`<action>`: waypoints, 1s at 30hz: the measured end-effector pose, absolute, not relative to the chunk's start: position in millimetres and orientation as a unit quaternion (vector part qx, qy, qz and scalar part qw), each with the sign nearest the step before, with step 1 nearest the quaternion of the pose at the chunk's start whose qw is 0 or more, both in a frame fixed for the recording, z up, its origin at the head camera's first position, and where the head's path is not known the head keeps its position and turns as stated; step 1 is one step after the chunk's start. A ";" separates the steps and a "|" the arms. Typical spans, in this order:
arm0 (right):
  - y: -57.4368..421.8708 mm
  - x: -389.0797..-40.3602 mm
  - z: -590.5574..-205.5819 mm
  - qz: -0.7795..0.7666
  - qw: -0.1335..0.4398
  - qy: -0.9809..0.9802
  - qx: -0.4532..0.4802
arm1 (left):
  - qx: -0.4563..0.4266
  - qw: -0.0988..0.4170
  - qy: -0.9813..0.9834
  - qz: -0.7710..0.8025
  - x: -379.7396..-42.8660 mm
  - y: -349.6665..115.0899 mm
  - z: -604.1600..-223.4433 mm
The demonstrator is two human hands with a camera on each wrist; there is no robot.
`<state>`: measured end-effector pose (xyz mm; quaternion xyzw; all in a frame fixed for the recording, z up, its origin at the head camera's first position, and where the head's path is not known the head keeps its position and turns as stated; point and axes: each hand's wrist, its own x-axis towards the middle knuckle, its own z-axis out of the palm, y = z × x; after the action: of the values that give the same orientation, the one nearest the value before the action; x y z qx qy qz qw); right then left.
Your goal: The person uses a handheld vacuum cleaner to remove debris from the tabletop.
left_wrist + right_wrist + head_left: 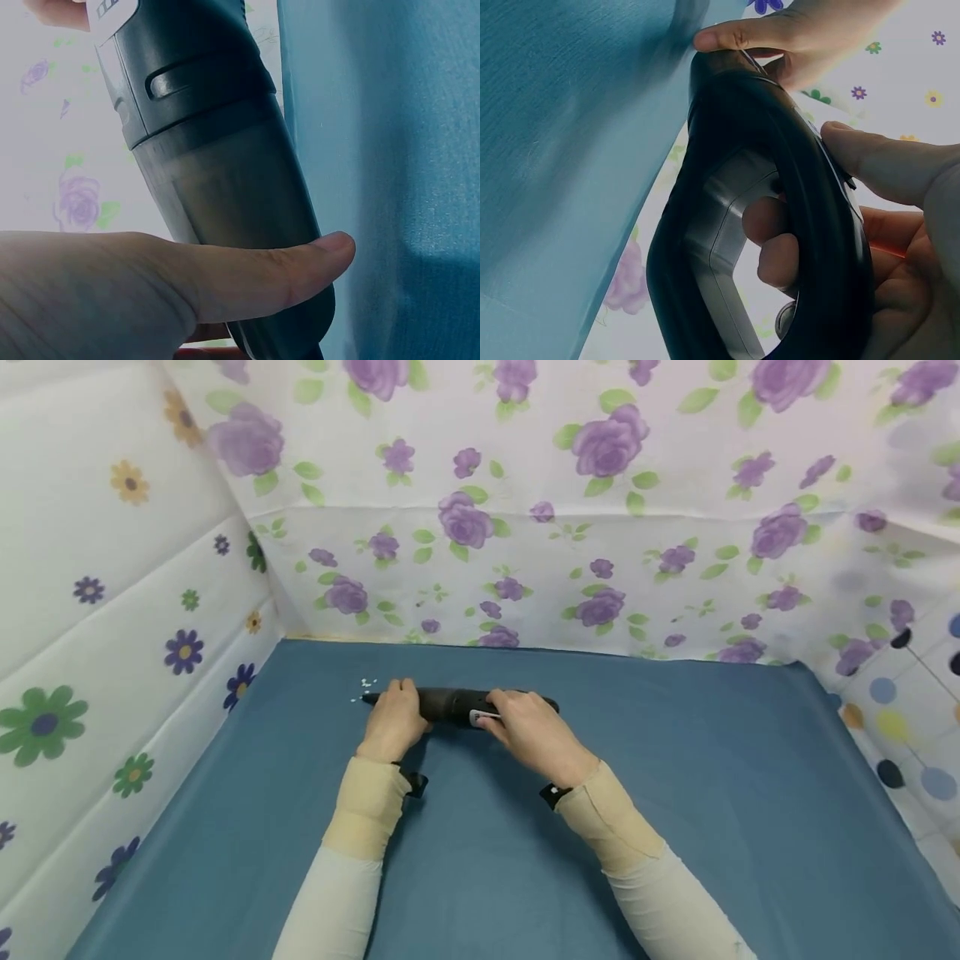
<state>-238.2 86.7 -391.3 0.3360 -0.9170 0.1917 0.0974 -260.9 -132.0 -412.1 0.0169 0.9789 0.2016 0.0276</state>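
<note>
A black handheld vacuum cleaner (pixel 442 703) lies level just over or on the blue cloth, its narrow nozzle (pixel 370 699) pointing left. White crumbs (pixel 367 683) are scattered by the nozzle tip. My left hand (pixel 395 720) grips the front end; in the left wrist view its thumb (pixel 262 281) crosses below the smoky dust cup (pixel 225 187). With my right hand (pixel 536 731) I hold the loop handle (pixel 821 240), fingers curled through the opening and thumb (pixel 877 161) along the top near the switch. The left hand hides part of the nozzle.
Blue cloth (pixel 675 818) covers the table. A white sheet with purple roses (pixel 465 522) hangs behind its far edge. Flower-printed sheeting (pixel 183 652) stands on the left, and dotted sheeting (pixel 892 727) on the right.
</note>
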 end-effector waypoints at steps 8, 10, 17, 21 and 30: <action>80.3 -236.7 -393.4 0.163 0.093 -0.913 0.363 | 0.004 0.031 0.977 0.211 -246.7 -141.4 -415.4; 82.2 -236.8 -392.7 0.158 0.096 -0.912 0.367 | 0.007 0.031 0.977 0.212 -246.4 -140.4 -414.6; 96.7 -236.5 -389.4 0.161 0.106 -0.921 0.339 | 0.033 0.035 0.976 0.212 -257.3 -125.1 -409.2; 92.7 -237.6 -390.2 0.165 0.096 -0.922 0.338 | 0.021 0.039 0.976 0.212 -257.5 -128.2 -410.5; 88.7 -239.1 -392.6 0.171 0.098 -0.920 0.338 | 0.012 0.030 0.979 0.203 -257.7 -130.8 -412.5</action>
<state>-239.1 88.7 -392.6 0.3384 -0.9201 0.1712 0.0983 -257.7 -130.8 -412.5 0.0119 0.9787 0.2027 0.0296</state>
